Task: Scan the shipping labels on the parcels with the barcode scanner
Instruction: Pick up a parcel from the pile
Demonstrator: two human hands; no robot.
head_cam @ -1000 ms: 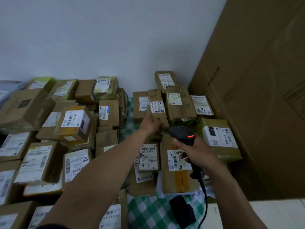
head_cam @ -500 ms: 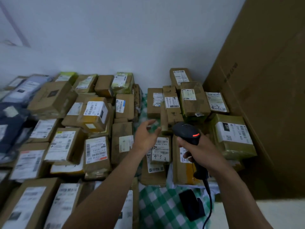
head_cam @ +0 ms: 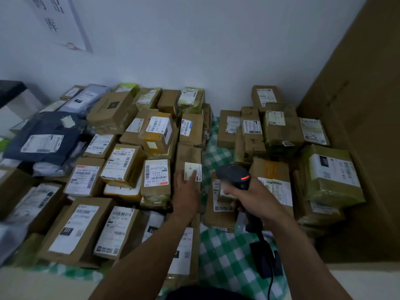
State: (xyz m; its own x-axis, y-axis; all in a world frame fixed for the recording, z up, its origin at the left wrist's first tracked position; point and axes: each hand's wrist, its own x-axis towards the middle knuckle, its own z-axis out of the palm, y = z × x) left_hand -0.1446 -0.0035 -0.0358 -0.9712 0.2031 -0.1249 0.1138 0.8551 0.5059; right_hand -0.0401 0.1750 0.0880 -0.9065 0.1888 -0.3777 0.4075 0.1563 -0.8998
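While on parcel (head_cam: 187,155), left hand (head_cam: 186,192) flat

The right hand (head_cam: 254,199) curls around the handle of the barcode scanner (head_cam: 234,173), whose head rises just above the grip; the forearm runs back to the lower right. Left of the grip, the left hand (head_cam: 187,191) reaches forward with straight fingers, fingertips touching a parcel label (head_cam: 192,167).

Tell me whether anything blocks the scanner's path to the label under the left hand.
No object stands between the scanner and that label; but the left hand itself covers the label's lower left corner.
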